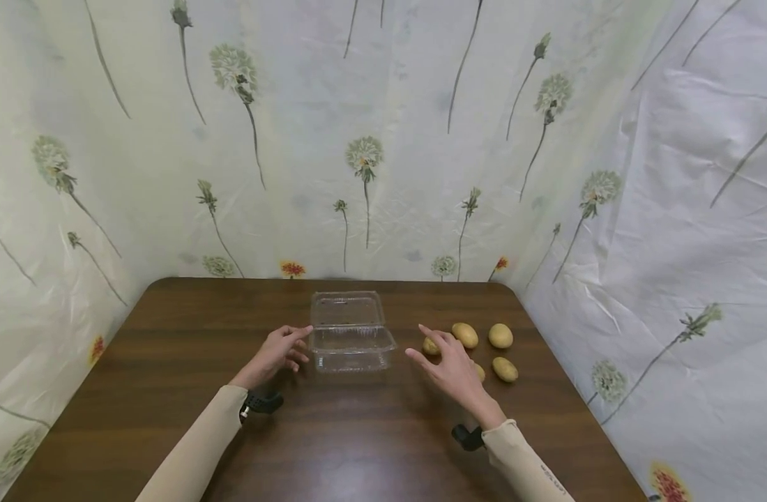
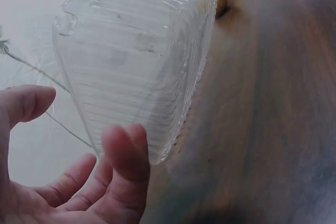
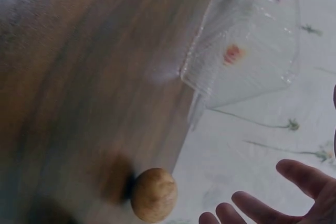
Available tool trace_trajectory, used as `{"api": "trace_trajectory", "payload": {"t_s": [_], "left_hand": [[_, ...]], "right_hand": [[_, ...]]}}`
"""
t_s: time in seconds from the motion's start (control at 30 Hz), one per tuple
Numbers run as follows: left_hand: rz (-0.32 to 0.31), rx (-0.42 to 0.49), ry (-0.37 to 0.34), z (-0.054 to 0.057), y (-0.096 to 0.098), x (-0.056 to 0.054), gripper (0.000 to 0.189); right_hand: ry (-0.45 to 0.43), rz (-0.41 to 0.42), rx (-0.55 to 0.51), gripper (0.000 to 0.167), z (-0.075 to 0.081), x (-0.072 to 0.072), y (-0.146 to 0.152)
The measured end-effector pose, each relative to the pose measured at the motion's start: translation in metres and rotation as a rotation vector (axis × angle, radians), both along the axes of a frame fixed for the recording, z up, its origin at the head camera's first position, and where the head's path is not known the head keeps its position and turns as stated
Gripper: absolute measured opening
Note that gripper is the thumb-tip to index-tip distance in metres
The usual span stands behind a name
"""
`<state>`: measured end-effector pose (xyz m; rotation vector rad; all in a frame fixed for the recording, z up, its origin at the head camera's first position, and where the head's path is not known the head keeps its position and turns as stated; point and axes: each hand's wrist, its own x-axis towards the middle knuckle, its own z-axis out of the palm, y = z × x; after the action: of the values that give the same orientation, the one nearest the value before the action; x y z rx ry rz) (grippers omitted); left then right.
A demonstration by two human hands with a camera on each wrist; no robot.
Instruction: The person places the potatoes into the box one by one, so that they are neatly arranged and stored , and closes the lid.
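Note:
A clear plastic clamshell container [image 1: 352, 340] stands on the table with its lid raised toward the back. At its left side is my left hand [image 1: 277, 357], with loosely bent fingers and the index fingertip right at the rim. In the left wrist view the thumb is apart from the fingers, which overlap the container's ribbed wall [image 2: 126, 72]. My right hand [image 1: 451, 371] is spread to the right of the container and holds nothing. It partly covers a group of potatoes [image 1: 465, 335]. The right wrist view shows one potato [image 3: 154, 195] below the spread fingers.
The brown wooden table [image 1: 358, 432] has rounded back corners. Beyond it hangs a pale curtain [image 1: 308, 174] with a dandelion print, also along both sides. Two potatoes lie farther right, one at the back [image 1: 500, 336] and one nearer [image 1: 505, 369].

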<state>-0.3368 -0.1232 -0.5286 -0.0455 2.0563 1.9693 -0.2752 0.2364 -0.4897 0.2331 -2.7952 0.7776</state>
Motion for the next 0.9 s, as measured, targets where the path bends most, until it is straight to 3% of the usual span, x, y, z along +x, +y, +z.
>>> {"api": "trace_trajectory", "payload": {"t_s": [0.27, 0.67, 0.9], "left_hand": [[-0.005, 0.114, -0.058, -0.005, 0.005, 0.002, 0.050], [-0.025, 0.193, -0.055, -0.013, 0.010, 0.005, 0.026], [-0.039, 0.268, -0.035, -0.023, 0.011, 0.007, 0.030]], "right_hand": [[-0.012, -0.009, 0.002, 0.064, -0.006, 0.006, 0.002], [0.003, -0.023, 0.001, 0.063, -0.013, 0.015, 0.007], [0.019, -0.022, -0.002, 0.063, -0.018, 0.019, 0.011]]}}
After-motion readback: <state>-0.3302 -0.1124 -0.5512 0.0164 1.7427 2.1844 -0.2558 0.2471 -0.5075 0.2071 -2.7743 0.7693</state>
